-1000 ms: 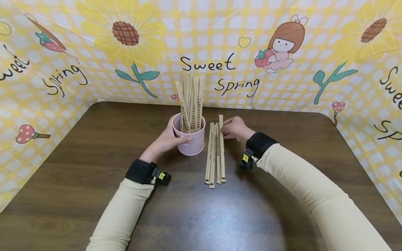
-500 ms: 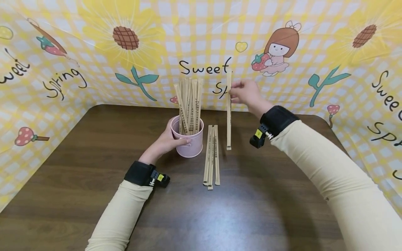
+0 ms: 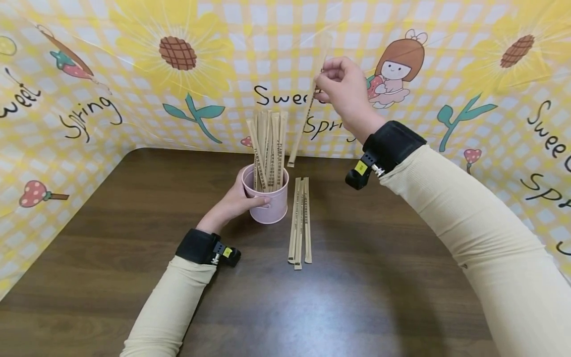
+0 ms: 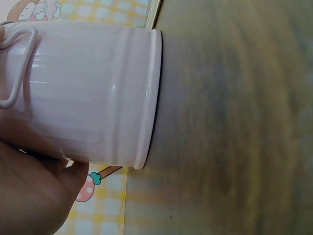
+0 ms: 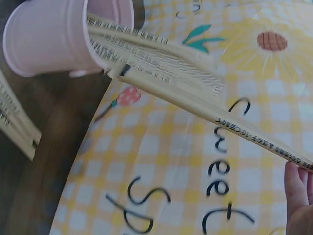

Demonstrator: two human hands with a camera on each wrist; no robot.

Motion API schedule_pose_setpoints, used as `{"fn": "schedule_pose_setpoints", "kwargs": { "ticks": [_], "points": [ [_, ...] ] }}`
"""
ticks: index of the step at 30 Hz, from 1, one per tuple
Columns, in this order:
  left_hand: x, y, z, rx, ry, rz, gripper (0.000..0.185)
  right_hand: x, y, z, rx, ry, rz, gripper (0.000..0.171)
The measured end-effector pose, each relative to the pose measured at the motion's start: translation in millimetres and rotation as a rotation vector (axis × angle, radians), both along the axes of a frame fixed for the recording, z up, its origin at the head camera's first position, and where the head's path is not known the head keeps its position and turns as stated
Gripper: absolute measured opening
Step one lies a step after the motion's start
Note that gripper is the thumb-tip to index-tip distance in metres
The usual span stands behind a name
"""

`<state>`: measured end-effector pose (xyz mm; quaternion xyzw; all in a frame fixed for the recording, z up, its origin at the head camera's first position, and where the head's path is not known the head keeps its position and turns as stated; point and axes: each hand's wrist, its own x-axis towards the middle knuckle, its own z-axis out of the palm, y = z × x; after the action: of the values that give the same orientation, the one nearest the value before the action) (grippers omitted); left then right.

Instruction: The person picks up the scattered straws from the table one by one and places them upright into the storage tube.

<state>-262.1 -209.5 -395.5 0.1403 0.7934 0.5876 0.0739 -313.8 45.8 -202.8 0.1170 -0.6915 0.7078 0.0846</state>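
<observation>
A pink pail [image 3: 273,210] with a small side handle stands upright on the table. My left hand [image 3: 232,201] grips it round its left side, thumb across the front; the left wrist view shows the pail's glossy wall [image 4: 88,93] and base. Inside stand several paper-wrapped straws [image 3: 267,148] with dark print. Above and to the right, my right hand [image 3: 345,91] pinches one wrapped straw [image 3: 305,119] by its upper part. That straw slants, its lower end beside the tops of the straws in the pail. In the right wrist view its end [image 5: 122,71] overlaps them.
Several more wrapped straws [image 3: 301,223] lie side by side on the brown wooden table [image 3: 250,302], right of the pail. A yellow checked cloth [image 3: 285,59] with printed flowers and lettering rises behind the table and along both sides.
My right hand has picked one wrapped straw off the row on the table, raised it, and tilted its lower end left towards the pail. The left hand stays on the pail.
</observation>
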Motion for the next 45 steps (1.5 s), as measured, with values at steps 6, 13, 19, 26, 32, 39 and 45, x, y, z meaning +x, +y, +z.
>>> {"fn": "schedule_pose_setpoints", "kwargs": {
  "ticks": [6, 13, 19, 26, 32, 39, 45],
  "points": [
    [-0.6, -0.7, 0.0, 0.001, -0.005, -0.004, 0.099, 2.8, -15.8, -8.1, -0.007, 0.006, 0.046, 0.015],
    [-0.5, -1.0, 0.8, -0.003, -0.01, -0.023, 0.099, 3.6, -24.8, -27.8, 0.192, 0.022, 0.055, 0.015],
    [0.5, 0.7, 3.6, -0.006, -0.022, -0.006, 0.099, 5.7, -29.5, -45.7, 0.323, 0.054, 0.073, 0.019],
    [1.3, 1.4, 3.6, -0.012, -0.03, 0.007, 0.1, 5.9, -34.3, -64.7, 0.377, 0.039, 0.097, 0.022],
    [1.1, 0.8, 3.6, -0.024, -0.032, -0.001, 0.101, 7.5, -35.6, -76.0, 0.396, 0.012, 0.102, 0.027],
    [1.0, 1.0, 3.4, -0.016, -0.019, -0.006, 0.1, 10.4, -37.3, -87.2, 0.41, 0.007, 0.099, 0.027],
    [1.2, 1.0, 3.7, -0.013, -0.019, -0.002, 0.1, 10.4, -39.7, -99.3, 0.415, 0.01, 0.117, 0.023]
  ]
}}
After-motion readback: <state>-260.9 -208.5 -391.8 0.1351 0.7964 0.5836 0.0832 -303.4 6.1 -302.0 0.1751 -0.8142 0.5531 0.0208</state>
